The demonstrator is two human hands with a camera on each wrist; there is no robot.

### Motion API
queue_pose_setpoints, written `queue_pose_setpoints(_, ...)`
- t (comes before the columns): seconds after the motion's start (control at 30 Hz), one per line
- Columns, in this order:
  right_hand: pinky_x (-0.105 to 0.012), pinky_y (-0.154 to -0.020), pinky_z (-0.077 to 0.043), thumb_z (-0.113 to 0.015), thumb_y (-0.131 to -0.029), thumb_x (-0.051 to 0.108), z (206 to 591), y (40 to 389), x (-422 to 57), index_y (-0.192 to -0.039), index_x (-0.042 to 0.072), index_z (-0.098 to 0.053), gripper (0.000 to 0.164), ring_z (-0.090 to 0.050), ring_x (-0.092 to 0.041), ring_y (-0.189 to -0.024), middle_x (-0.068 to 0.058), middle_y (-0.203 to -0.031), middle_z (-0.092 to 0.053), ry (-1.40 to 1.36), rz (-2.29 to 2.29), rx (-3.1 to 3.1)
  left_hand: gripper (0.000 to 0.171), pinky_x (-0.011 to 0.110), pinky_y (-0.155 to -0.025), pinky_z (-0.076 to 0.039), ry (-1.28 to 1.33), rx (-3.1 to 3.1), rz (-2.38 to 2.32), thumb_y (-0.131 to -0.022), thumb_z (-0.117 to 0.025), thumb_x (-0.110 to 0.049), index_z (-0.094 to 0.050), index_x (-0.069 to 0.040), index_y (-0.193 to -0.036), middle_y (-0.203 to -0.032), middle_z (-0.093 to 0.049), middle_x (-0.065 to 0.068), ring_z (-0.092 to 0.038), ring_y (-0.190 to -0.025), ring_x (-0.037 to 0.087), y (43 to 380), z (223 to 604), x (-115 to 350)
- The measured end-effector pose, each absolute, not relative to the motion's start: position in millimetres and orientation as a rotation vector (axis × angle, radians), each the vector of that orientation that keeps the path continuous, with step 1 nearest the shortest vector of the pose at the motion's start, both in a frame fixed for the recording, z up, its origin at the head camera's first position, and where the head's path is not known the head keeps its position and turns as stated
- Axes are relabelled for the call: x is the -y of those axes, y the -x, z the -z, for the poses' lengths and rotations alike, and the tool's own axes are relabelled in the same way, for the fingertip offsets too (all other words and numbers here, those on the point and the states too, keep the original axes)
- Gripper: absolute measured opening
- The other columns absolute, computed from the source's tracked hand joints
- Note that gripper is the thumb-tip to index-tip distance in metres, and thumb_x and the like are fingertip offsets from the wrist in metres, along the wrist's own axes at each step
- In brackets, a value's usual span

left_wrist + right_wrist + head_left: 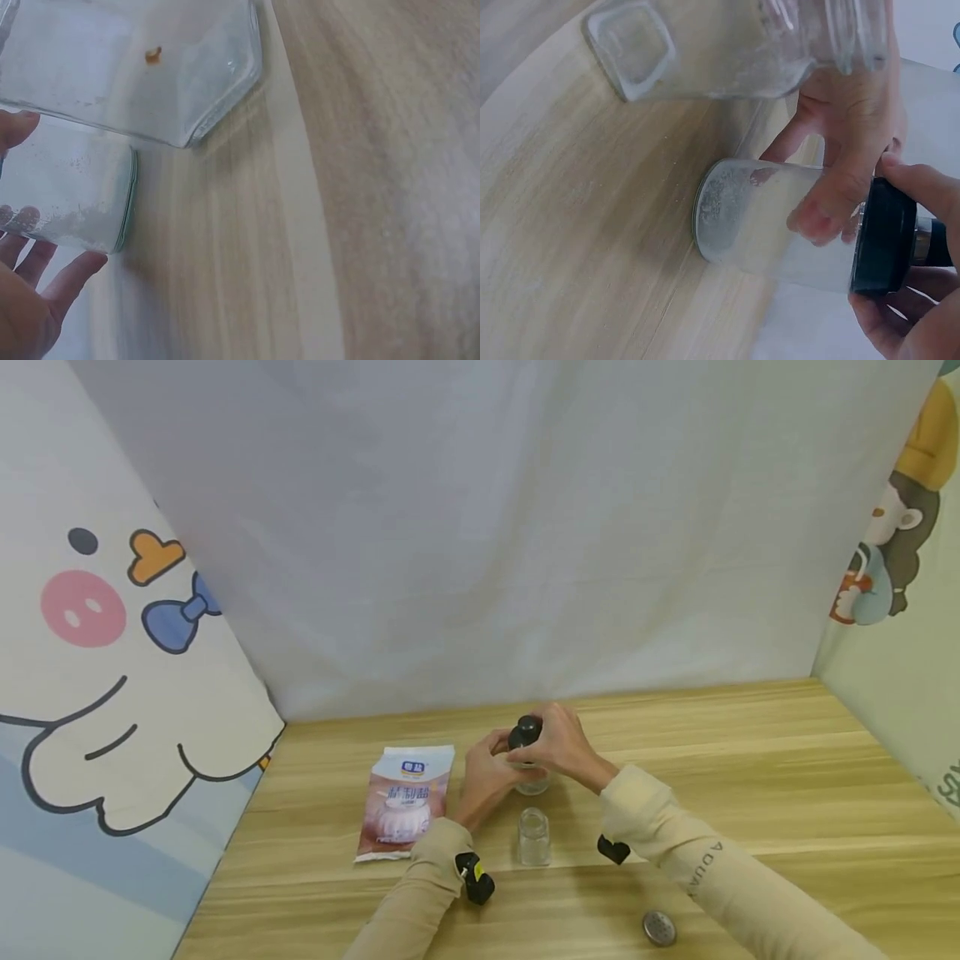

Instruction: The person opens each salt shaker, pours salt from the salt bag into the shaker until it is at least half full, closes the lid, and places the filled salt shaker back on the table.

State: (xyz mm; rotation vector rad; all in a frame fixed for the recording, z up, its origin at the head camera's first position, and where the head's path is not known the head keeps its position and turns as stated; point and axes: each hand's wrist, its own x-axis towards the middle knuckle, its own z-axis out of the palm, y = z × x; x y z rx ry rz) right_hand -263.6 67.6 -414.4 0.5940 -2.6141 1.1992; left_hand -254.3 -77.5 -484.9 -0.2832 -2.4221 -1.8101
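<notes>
A clear round glass jar [769, 221] stands on the table with whitish grains at its bottom. My left hand [486, 777] holds the jar around its side, its fingers [71, 281] seen against the glass. On top of the jar is a black lid [885, 238] with a metal neck and a round black knob [529, 727]. My right hand [562, 745] grips this lid by its rim, thumb on one side and fingers on the other. Whether the lid is loose or tight I cannot tell. Close in front stands a small square-based glass bottle [534, 839] without a cap.
Left of my hands lies a printed packet [403, 806], white above and reddish-brown below. A round metal cap [659, 928] with small holes lies near the front edge, by my right forearm. A pale cloth [525, 568] hangs behind the wooden table [750, 777].
</notes>
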Motion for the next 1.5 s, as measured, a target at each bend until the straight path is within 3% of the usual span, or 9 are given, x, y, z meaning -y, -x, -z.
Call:
queue_pose_setpoints(0.5,-0.024,-0.049,-0.043,-0.089,-0.060,0.022,417,267,-70,-0.075,0.003,-0.067,0.033,-0.052,-0.012,-0.057,-0.002,-0.067,-0.062,-0.686,-1.183,2.609,0.059,0.032,-0.087,-0.050,0.302,2.465,1.791,-0.060,-0.089,-0.027,-0.064,-0.024,-0.113,-0.103,-0.068,-0.007,-0.061,-0.098,0.012,255,484,83)
queue_pose_setpoints(0.73,-0.025,-0.053,-0.045,-0.085,-0.066,0.032,414,270,-66,-0.088,0.001,-0.064,0.044,-0.054,-0.018,-0.067,-0.006,-0.078,-0.063,-0.670,-1.052,2.691,0.052,0.031,-0.085,-0.052,0.233,2.412,1.853,-0.060,-0.088,-0.016,-0.065,-0.013,-0.107,-0.103,-0.068,0.002,-0.062,-0.097,0.015,253,474,81)
queue_pose_setpoints(0.93,-0.028,-0.054,-0.046,-0.081,-0.069,0.042,422,267,-66,-0.091,0.002,-0.062,0.050,-0.055,-0.021,-0.070,-0.009,-0.079,-0.061,-0.542,-1.008,2.691,0.052,0.034,-0.089,-0.050,0.162,2.442,1.710,-0.058,-0.089,-0.019,-0.067,-0.010,-0.105,-0.102,-0.068,0.002,-0.060,-0.100,0.018,253,476,71)
queue_pose_setpoints(1.2,-0.027,-0.052,-0.045,-0.085,-0.063,0.030,432,271,-69,-0.081,0.004,-0.063,0.039,-0.053,-0.017,-0.063,-0.005,-0.073,-0.061,-0.632,-1.114,2.512,0.049,0.031,-0.087,-0.051,0.224,2.426,1.743,-0.059,-0.088,-0.020,-0.068,-0.012,-0.104,-0.102,-0.069,-0.001,-0.061,-0.099,0.015,255,477,72)
queue_pose_setpoints(1.5,-0.026,-0.054,-0.045,-0.086,-0.061,0.030,434,274,-69,-0.085,0.001,-0.065,0.043,-0.054,-0.016,-0.066,-0.005,-0.078,-0.062,-0.656,-1.159,2.518,0.050,0.027,-0.080,-0.053,0.319,2.439,1.755,-0.061,-0.087,-0.019,-0.069,-0.015,-0.106,-0.098,-0.070,-0.001,-0.063,-0.092,0.012,258,481,79)
